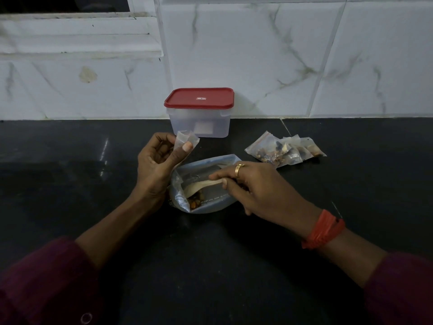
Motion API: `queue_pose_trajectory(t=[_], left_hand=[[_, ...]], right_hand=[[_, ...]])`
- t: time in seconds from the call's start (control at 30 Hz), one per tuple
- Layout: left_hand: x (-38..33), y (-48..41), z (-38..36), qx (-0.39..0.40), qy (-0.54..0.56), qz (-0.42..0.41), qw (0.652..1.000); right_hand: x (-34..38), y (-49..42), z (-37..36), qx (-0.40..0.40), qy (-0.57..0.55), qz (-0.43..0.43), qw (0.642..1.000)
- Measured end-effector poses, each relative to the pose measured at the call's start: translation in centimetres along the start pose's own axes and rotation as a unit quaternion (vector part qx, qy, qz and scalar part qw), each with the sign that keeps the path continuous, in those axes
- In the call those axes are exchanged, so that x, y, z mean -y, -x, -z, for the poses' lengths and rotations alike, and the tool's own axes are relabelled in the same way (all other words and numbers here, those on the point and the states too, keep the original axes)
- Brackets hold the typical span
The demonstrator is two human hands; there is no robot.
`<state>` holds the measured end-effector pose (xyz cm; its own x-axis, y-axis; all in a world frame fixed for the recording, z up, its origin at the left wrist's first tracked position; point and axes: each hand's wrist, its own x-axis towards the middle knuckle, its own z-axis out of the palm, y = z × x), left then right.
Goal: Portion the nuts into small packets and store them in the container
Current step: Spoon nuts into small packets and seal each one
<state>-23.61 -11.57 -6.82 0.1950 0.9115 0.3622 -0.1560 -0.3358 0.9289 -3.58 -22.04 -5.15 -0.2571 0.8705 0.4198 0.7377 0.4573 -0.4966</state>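
A large clear bag of nuts (210, 202) lies open on the black counter, a few nuts showing at its mouth. My right hand (255, 186) grips a pale spoon (199, 186) whose bowl is inside the bag. My left hand (157, 165) pinches a small empty clear packet (186, 139) between thumb and fingers, just above and left of the bag. Several filled small packets (283, 151) lie in a pile to the right. A translucent container with a red lid (199, 113) stands shut against the wall behind.
The black counter (70, 184) stretches left and right and meets a white marbled tile wall (304, 55) at the back. A white window frame (77, 34) sits at the upper left. My dark red sleeves fill the lower corners.
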Motion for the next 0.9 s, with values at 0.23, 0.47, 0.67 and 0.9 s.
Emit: queue_pose_trajectory(t=[0.23,0.47,0.67,0.9], left_hand=[[0.0,0.1,-0.1,0.015,0.0,0.002,1.0],[0.1,0.1,-0.2,0.017,0.006,-0.002,1.0],[-0.4,0.2,0.0,0.059,-0.045,-0.037,0.997],[-0.5,0.2,0.2,0.066,-0.069,-0.063,0.993]], right_hand=[[-0.3,0.1,-0.7,0.013,-0.006,0.027,1.0],[-1.9,-0.1,0.4,-0.007,0.084,0.106,0.991],[-2.4,0.0,0.6,-0.083,0.084,0.052,0.992],[-2.8,0.2,0.5,-0.08,0.034,0.012,0.996]])
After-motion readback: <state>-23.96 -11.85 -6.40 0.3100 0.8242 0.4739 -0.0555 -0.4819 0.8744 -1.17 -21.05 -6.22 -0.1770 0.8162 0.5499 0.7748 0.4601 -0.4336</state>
